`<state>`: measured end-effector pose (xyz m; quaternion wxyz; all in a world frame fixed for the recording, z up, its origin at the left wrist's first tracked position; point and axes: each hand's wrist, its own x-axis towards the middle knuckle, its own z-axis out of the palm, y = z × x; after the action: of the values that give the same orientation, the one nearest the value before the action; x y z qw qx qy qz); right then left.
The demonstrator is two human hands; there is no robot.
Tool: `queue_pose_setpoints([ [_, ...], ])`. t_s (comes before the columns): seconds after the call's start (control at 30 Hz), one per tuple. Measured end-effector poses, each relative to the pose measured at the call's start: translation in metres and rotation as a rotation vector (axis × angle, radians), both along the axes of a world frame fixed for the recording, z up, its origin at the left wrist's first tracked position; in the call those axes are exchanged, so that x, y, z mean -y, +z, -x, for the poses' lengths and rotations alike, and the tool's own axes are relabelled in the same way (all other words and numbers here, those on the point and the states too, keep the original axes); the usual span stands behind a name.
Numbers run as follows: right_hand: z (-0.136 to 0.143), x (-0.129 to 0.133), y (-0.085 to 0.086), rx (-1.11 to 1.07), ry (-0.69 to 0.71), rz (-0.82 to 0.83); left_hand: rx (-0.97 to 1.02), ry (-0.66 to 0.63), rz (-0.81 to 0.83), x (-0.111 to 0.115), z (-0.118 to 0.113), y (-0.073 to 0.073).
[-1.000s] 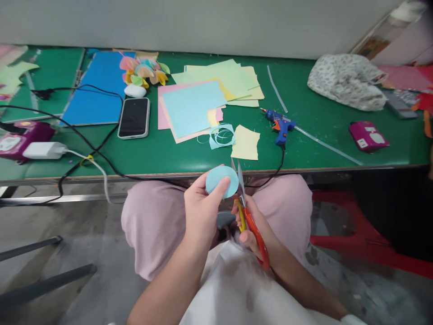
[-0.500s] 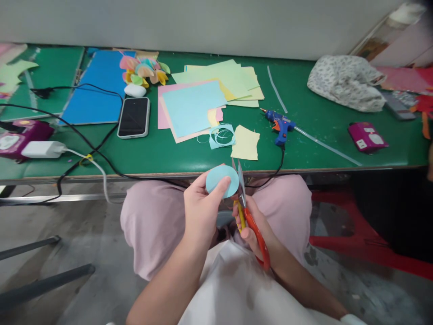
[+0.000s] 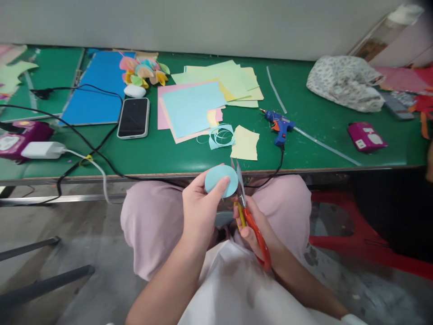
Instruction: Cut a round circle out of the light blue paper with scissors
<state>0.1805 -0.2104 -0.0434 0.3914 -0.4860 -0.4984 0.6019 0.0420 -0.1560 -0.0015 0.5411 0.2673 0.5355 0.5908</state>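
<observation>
Between thumb and fingers, my left hand [image 3: 202, 205] pinches a round light-blue paper disc [image 3: 216, 178] above my lap. My right hand [image 3: 255, 221] grips a pair of scissors [image 3: 249, 212] with orange and yellow handles. Their blades are parted and point toward the table, right beside the disc's right edge. Whether a blade touches the paper I cannot tell. Just beyond the hands, on the green table [image 3: 162, 158], lie curled blue paper offcuts [image 3: 221, 136] and a torn-edged pale yellow piece [image 3: 245, 143].
Stacked coloured paper sheets [image 3: 192, 108] lie mid-table. To their right is a blue glue gun [image 3: 280, 125] with a clear stick and a cord over the edge. A phone [image 3: 134, 118], paper petals [image 3: 144, 72] and a blue folder [image 3: 91, 90] are left; a patterned cloth bag [image 3: 345, 83] is right.
</observation>
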Motion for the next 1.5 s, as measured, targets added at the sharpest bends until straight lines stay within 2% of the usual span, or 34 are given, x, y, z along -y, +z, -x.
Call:
queue_pose_setpoints([
  [0.23,-0.0012,0.0004,0.0059,-0.008,-0.016,0.005,-0.07,-0.03,0.0,-0.0023,0.004,-0.0017],
  [0.63,-0.005,0.0007,0.0042,-0.024,0.002,0.045,-0.132,-0.066,0.016,-0.0025,0.0088,0.0012],
  [0.83,-0.0078,0.0017,-0.0012,-0.071,0.019,0.073,-0.115,-0.063,0.016,-0.0023,0.0093,0.0024],
  [1.5,-0.0047,0.0017,0.0045,-0.039,0.017,0.061,-0.104,-0.073,0.004,-0.0005,0.0083,0.0003],
])
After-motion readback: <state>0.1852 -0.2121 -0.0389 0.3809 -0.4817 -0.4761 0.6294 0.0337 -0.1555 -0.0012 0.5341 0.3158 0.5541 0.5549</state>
